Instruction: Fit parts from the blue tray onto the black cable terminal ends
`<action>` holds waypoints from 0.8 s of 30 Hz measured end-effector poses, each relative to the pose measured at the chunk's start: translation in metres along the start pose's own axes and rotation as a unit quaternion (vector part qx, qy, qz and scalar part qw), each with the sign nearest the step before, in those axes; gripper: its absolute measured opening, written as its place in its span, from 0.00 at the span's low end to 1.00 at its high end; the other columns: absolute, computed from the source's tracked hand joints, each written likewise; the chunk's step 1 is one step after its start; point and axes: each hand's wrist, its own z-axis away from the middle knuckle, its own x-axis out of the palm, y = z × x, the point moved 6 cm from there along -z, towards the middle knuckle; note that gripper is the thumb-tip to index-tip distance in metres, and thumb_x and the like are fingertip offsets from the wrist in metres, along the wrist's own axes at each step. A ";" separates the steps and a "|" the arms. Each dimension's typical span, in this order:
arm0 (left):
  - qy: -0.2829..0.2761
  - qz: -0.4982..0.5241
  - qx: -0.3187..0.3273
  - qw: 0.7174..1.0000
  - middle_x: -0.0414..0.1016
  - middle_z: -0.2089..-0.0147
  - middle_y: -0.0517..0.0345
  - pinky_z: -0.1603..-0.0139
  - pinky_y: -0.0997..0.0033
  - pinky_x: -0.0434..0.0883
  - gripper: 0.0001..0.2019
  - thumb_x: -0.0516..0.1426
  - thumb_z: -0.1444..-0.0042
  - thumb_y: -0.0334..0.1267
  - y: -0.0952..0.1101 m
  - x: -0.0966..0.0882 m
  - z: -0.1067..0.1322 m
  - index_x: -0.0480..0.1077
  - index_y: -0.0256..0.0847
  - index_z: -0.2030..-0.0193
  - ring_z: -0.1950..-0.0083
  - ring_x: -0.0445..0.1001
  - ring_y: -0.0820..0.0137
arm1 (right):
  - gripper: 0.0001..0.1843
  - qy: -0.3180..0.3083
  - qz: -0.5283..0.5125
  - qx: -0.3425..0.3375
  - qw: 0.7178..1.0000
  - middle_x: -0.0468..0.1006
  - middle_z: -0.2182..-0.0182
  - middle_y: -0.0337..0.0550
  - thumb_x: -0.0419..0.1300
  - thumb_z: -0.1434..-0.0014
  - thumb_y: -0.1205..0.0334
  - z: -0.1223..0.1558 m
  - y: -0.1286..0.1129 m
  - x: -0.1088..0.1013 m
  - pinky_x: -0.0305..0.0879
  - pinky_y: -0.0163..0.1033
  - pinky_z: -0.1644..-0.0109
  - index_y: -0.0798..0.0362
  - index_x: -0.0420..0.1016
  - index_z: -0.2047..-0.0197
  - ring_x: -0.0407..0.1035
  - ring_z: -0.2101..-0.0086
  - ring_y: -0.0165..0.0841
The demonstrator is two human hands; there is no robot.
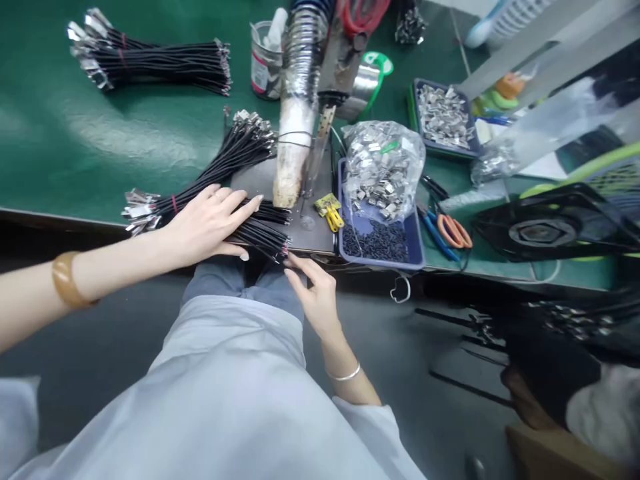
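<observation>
Cable bundle point(260, 230) lies under left hand point(210, 223).

A bundle of thin black wires point(250, 230) lay flat at the near edge of the green table point(60, 147), bound by a red band, silver terminals fanned at its left end, bare tips pointing right over the edge.

i'm sitting at a factory assembly bench: green work mat point(100, 133), bundled black cables point(150, 60), trays of metal clips point(443, 117).
</observation>
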 end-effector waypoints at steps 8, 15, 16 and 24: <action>0.090 -0.053 0.005 0.994 0.75 0.60 0.45 0.64 0.62 0.65 0.24 0.57 0.34 0.53 0.007 0.008 0.001 0.75 0.39 0.40 0.61 0.71 0.56 | 0.12 -0.060 0.040 -0.112 0.991 0.75 0.79 0.31 0.60 0.33 0.70 0.003 -0.070 -0.051 0.65 0.30 0.72 0.47 0.83 0.53 0.68 0.79 0.24; 0.169 -0.005 -0.035 0.985 0.76 0.59 0.46 0.61 0.62 0.66 0.23 0.58 0.35 0.55 0.007 0.010 -0.008 0.77 0.39 0.44 0.59 0.72 0.58 | 0.12 0.062 0.408 -0.006 0.911 0.80 0.74 0.39 0.58 0.34 0.63 -0.046 -0.032 -0.129 0.59 0.37 0.70 0.52 0.78 0.50 0.67 0.78 0.31; 0.185 0.001 -0.044 0.982 0.76 0.58 0.45 0.60 0.61 0.67 0.23 0.59 0.35 0.54 0.008 0.010 -0.008 0.77 0.38 0.44 0.57 0.73 0.57 | 0.09 0.052 0.439 0.033 0.897 0.80 0.74 0.41 0.59 0.35 0.63 -0.058 -0.015 -0.135 0.59 0.38 0.68 0.53 0.77 0.54 0.69 0.75 0.34; 0.377 -0.007 0.035 0.925 0.78 0.62 0.53 0.56 0.64 0.65 0.07 0.58 0.34 0.31 0.042 0.001 0.004 0.77 0.41 0.63 0.58 0.73 0.66 | 0.04 0.044 0.492 0.097 0.864 0.80 0.67 0.50 0.62 0.44 0.67 -0.111 0.044 -0.146 0.58 0.42 0.64 0.51 0.71 0.70 0.72 0.66 0.40</action>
